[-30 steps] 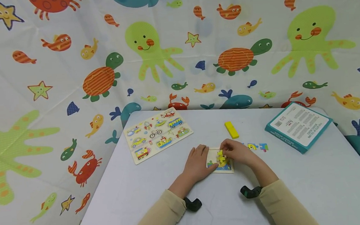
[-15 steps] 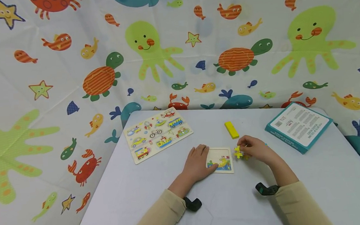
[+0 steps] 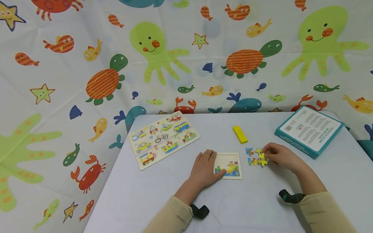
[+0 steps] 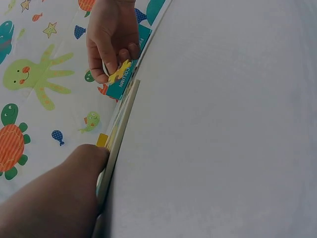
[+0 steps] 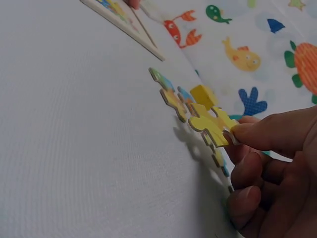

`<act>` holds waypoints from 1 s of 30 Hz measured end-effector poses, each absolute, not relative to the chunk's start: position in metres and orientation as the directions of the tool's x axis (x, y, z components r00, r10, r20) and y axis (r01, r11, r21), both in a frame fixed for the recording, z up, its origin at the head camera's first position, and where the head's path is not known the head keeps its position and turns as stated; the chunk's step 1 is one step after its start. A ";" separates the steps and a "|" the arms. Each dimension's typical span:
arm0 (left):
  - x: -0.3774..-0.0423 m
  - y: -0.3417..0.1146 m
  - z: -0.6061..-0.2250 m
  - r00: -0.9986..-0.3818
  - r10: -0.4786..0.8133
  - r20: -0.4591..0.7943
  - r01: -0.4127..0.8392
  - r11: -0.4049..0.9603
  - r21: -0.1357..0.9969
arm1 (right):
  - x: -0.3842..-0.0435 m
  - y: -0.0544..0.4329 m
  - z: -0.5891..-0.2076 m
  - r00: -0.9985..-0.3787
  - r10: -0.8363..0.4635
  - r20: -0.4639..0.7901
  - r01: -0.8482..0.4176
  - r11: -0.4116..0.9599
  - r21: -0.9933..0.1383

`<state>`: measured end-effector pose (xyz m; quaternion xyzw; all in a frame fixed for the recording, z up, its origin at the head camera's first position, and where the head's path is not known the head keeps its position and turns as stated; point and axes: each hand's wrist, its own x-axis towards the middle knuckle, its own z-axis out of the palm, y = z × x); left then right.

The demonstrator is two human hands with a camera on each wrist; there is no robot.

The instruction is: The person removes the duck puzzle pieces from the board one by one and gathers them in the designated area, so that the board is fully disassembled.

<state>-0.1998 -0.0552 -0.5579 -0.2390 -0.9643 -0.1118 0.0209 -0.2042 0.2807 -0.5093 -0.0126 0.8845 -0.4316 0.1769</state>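
My left hand point(image 3: 204, 169) lies on the left side of a small square wooden puzzle tray point(image 3: 222, 157), fingers extended and thumb across its lower edge. A colourful picture fills the tray's lower part; bare wood shows above. To the right, my right hand point(image 3: 281, 156) pinches a yellow jigsaw piece point(image 5: 213, 128) between thumb and fingertips. In the right wrist view that piece is held tilted above the tabletop. Loose blue-and-orange jigsaw pieces point(image 3: 249, 151) lie beside the tray, and the held piece overlaps others in the head view.
A yellow block point(image 3: 240, 134) lies behind the loose pieces. At the back left is a larger wooden board with vehicle pictures point(image 3: 153, 147). A teal-edged box point(image 3: 309, 131) sits at the back right, before a sea-animal cloth point(image 3: 210, 78).
My right hand has moved from over the tray to the right, carrying the yellow jigsaw piece over to the loose pieces. My left hand has stayed in place on the tray.
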 end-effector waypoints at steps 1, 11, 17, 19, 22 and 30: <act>-0.200 -0.055 -0.558 -0.885 0.457 0.091 0.466 0.861 0.205 | -0.204 0.282 -0.510 -0.936 -0.173 -0.306 0.135 0.628 -0.766; -0.199 -0.055 -0.557 -0.880 0.466 0.093 0.475 0.859 0.193 | -0.202 0.284 -0.513 -0.932 -0.186 -0.312 0.123 0.647 -0.753; -0.199 -0.056 -0.556 -0.881 0.466 0.086 0.474 0.861 0.187 | -0.202 0.282 -0.513 -0.935 -0.190 -0.299 0.095 0.679 -0.728; -0.198 -0.056 -0.556 -0.881 0.466 0.085 0.474 0.861 0.187 | -0.202 0.280 -0.514 -0.939 -0.177 -0.296 0.095 0.693 -0.715; -0.198 -0.056 -0.555 -0.880 0.467 0.086 0.474 0.860 0.190 | -0.202 0.279 -0.516 -0.943 -0.162 -0.290 0.094 0.708 -0.700; -0.198 -0.056 -0.555 -0.881 0.466 0.086 0.473 0.860 0.192 | -0.201 0.277 -0.517 -0.955 -0.134 -0.265 0.079 0.746 -0.661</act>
